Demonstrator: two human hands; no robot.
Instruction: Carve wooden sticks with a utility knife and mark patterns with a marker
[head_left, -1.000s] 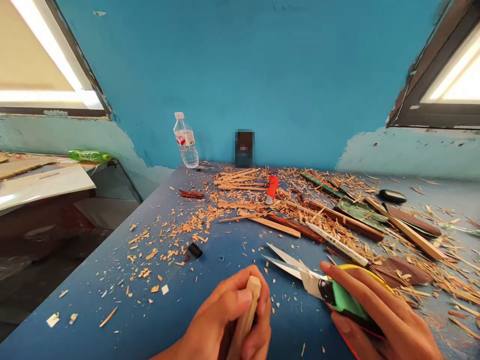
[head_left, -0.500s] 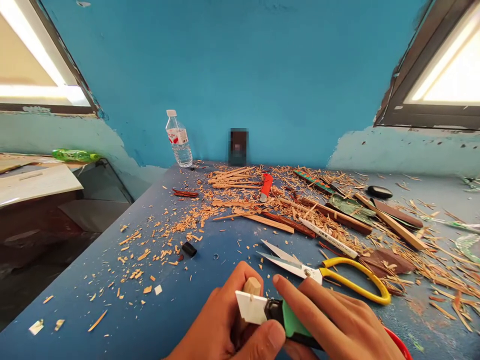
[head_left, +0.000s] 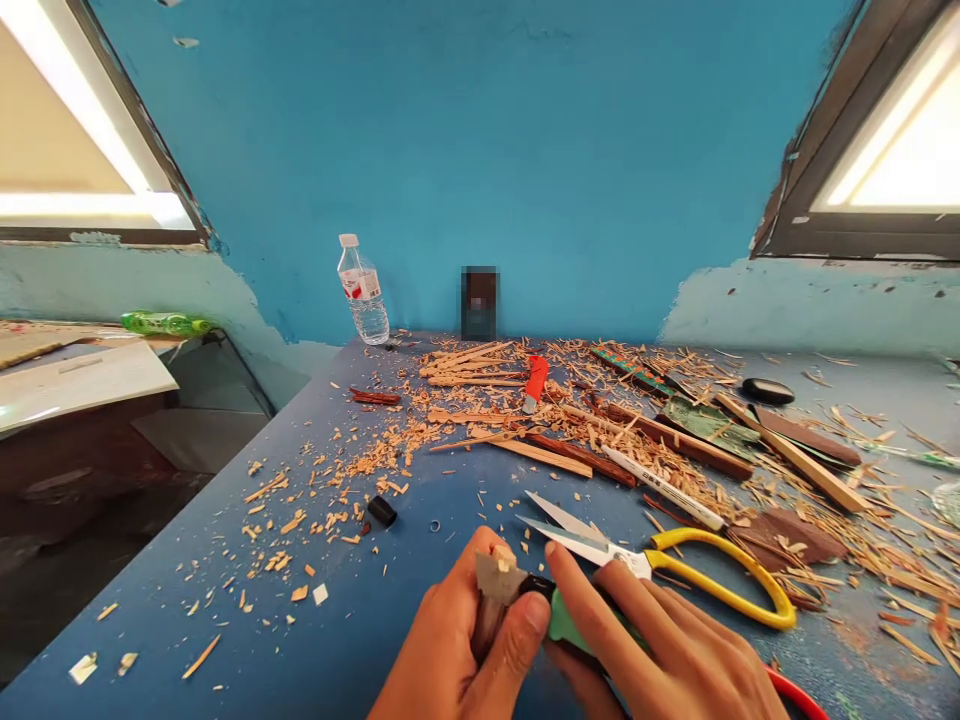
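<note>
At the bottom centre, my left hand (head_left: 465, 640) is closed round a short wooden stick (head_left: 487, 622), its light tip showing above the fingers. A green-handled utility knife (head_left: 562, 620) is gripped in my right hand (head_left: 660, 640). Its broad blade lies across the stick near the tip, and my left thumb rests beside the blade's base. Just beyond my right fingers lie open scissors (head_left: 720, 590) with yellow handles. Part of a red handle (head_left: 799, 692) shows beside my right wrist.
Wood shavings and sticks cover much of the blue table (head_left: 300, 650). A water bottle (head_left: 364, 300) stands at the back left. Across the middle lie a red cutter (head_left: 535, 382), a white marker (head_left: 664, 487), a black cap (head_left: 382, 510) and a dark oval object (head_left: 767, 390).
The knife blade has tilted and sits nearer the stick's tip. My left thumb has moved up beside the blade. The whole view has shifted slightly.
</note>
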